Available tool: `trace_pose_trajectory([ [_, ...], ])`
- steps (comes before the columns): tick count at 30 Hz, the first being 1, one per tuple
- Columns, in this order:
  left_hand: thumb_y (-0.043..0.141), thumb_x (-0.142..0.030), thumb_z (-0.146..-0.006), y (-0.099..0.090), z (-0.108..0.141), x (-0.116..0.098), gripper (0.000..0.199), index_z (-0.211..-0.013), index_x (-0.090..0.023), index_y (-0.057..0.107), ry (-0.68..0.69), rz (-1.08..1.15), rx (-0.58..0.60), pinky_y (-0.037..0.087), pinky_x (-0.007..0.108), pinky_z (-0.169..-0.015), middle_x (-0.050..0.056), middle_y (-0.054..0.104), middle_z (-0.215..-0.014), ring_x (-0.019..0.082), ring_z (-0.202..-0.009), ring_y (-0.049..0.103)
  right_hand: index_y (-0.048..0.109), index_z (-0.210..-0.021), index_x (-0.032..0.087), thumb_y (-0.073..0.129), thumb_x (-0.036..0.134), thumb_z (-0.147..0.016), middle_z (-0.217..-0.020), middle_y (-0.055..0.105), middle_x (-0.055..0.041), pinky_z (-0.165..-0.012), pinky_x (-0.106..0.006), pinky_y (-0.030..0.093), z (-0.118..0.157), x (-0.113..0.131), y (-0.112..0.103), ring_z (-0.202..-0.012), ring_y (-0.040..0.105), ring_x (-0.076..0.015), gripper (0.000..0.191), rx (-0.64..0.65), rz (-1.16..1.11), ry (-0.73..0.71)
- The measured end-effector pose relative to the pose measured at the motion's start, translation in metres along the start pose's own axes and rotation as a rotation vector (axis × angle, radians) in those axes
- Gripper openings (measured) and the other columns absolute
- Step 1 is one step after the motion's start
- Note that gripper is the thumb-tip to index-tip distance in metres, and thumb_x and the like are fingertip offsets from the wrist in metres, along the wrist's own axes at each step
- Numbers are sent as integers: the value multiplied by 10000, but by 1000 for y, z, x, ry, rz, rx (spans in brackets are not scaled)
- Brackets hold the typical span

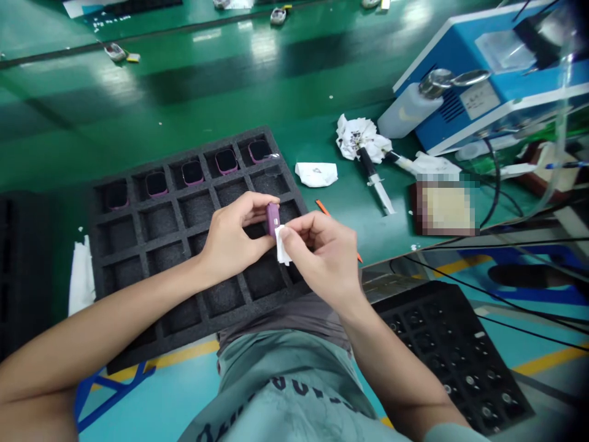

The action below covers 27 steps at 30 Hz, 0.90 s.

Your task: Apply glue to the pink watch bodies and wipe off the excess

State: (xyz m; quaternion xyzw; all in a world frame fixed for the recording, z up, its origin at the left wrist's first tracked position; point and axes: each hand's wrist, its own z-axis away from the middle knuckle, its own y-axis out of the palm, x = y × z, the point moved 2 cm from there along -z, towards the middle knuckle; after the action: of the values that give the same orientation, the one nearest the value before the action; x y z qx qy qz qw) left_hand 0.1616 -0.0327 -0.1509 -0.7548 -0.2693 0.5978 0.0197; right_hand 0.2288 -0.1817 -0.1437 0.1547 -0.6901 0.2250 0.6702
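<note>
Between the fingers and thumb of my left hand (234, 236) is a small purple watch case (273, 218), held on edge with its side facing up. My right hand (322, 248) pinches a folded white wipe (282, 247), which touches the lower end of the case. Both hands are above a dark grey foam tray (181, 238) with square compartments. Several purple watch cases with black faces, one of them at the tray's top right (259, 151), lie in its far row. The nearer compartments that show hold no case.
Right of the tray lie a folded white wipe (316, 174), an orange stick (323, 207), a syringe (376, 184) and crumpled stained tissue (359, 136). Behind them stand a white bottle (407, 112) and a blue machine (460, 52). A black tray (453, 344) sits low at the right.
</note>
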Motion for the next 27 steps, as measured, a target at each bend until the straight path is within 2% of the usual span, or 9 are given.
trace_pose_trajectory([
  [6, 796, -104, -747, 0, 1, 0, 430, -1155, -193, 693, 75, -55, -10, 657, 356, -984, 69, 777, -1161, 207, -1057, 775, 669, -764, 170, 708, 263, -852, -662, 683, 15, -508, -203, 459, -10, 4, 1, -540, 579, -69, 134, -43, -25, -55],
  [12, 822, -157, -734, 0, 0, 1, 405, -1116, -193, 694, -19, 5, 7, 665, 379, -975, 66, 784, -1111, 225, -1038, 786, 665, -760, 174, 709, 281, -856, -613, 651, 23, -475, -202, 434, -2, 0, 1, -511, 558, -70, 150, 3, -10, 15],
  [18, 807, -128, -741, 1, 0, 0, 411, -1131, -197, 694, 30, -3, -3, 659, 387, -990, 64, 779, -1136, 223, -1044, 782, 668, -757, 171, 711, 274, -849, -659, 682, 14, -508, -207, 466, -11, 3, 3, -540, 580, -72, 145, -42, -50, -42],
  [23, 820, -112, -714, 0, -1, 1, 425, -1116, -176, 699, -22, 36, 2, 665, 369, -972, 73, 786, -1112, 224, -1030, 791, 666, -753, 170, 715, 273, -846, -610, 647, 25, -473, -198, 430, -1, -1, 1, -509, 555, -67, 147, 2, -33, 17],
  [27, 793, -130, -767, 1, 1, 1, 405, -1157, -191, 702, 16, -25, 11, 652, 383, -1011, 76, 782, -1180, 228, -1087, 777, 667, -754, 171, 711, 280, -847, -633, 664, 18, -490, -207, 452, -4, -2, 1, -524, 564, -72, 150, -19, -37, -3],
])
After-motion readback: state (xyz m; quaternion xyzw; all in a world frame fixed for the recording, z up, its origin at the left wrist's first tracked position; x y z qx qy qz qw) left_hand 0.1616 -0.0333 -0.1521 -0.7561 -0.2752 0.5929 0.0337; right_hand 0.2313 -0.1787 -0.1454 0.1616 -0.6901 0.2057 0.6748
